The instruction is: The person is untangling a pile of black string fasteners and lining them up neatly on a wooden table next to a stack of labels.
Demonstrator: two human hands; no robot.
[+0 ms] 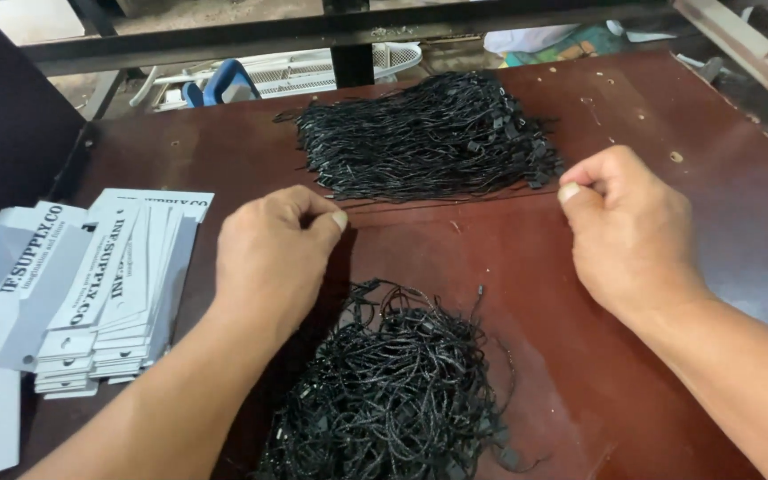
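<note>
Both hands, the left hand (273,253) and right hand (624,227), had their grip pinched shut on one thin black string (451,204) stretched between them above the dark red-brown wooden tabletop (668,356). It ran just beside the neat pile of black tag strings (428,138), with a tangled heap of black strings (393,382) nearer and white paper tags (108,284) at left.

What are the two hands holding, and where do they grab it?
The left hand and right hand pinch one thin black string by its two ends, stretched between their fingers, just in front of the tidy string pile.

Black strings (428,138), reddish-brown table (668,116)
</note>
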